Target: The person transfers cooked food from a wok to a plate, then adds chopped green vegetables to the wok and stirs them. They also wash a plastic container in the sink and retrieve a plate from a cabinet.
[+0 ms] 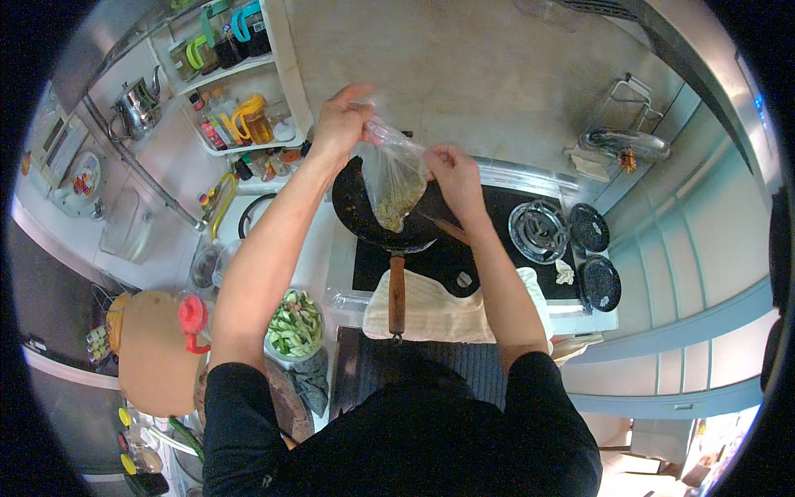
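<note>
My left hand (pixel 340 124) grips the gathered top of a clear plastic bag (pixel 392 180). Crushed greenish-brown seasoning or herbs lie in the bag's pointed bottom corner. At the bag's right side, my right hand (pixel 456 180) pinches the plastic film between its fingertips. Beneath the bag sits a dark wok (pixel 354 211) on the black glass hob (pixel 379 273), its wooden handle (pixel 397 295) pointing towards me. Dark bits cling to the wok's inside wall. A wooden utensil handle (pixel 450 230) rests over the wok's right rim, partly behind my right wrist.
Left of the hob stands a bowl of sliced green vegetables (pixel 296 326). A cream cloth (pixel 435 304) hangs along the hob's front edge. The second burner (pixel 539 231) is at right, beside two black round lids (pixel 600 282). A shelf (pixel 248 149) holds bottles and jars at back left.
</note>
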The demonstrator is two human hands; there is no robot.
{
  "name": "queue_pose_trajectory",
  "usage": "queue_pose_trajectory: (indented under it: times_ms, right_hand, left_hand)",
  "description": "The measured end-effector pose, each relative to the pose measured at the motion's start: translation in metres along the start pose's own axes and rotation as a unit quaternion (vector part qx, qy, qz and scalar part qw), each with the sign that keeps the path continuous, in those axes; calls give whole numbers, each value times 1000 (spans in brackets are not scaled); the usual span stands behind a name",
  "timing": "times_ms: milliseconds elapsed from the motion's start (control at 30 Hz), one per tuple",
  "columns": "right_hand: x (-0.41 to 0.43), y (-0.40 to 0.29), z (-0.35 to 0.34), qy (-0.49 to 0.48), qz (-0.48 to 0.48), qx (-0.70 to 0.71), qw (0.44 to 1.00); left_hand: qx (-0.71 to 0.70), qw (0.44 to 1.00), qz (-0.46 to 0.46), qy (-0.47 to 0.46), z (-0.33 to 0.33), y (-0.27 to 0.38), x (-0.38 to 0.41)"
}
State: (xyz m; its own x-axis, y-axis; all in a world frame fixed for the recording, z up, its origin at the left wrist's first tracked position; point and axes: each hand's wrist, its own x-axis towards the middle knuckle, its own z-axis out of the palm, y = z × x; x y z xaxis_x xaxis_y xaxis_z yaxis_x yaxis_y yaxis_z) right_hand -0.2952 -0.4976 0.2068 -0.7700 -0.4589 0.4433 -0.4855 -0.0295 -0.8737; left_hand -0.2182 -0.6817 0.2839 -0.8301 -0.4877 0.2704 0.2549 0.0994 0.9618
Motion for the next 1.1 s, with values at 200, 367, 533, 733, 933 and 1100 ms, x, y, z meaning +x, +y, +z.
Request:
queue_pose_trajectory:
  times_ms: [200,367,533,733,933,1100]
  right_hand:
    - [58,-8,-6,-60,-94,-61,992]
    - [78,-26,-9,-107,-157,-104,976]
    - [69,-14,-17,-89,-105,-4,991]
    - [11,61,-38,-280,80,-311,905]
    - [-2,84,-23,-169,-17,-317,933]
    - [24,67,-21,-125,-57,-318,938]
  left_hand:
    - [177,978,19,-110,0,-2,7]
    - [440,860,221,-131,31,1,3]
    - [486,847,209,-62,35,-24,31]
    - [382,902,189,-66,40,-30,39]
    - [253,964,76,-43,39,-9,34]
    - [214,974,74,19,-18,-20,42]
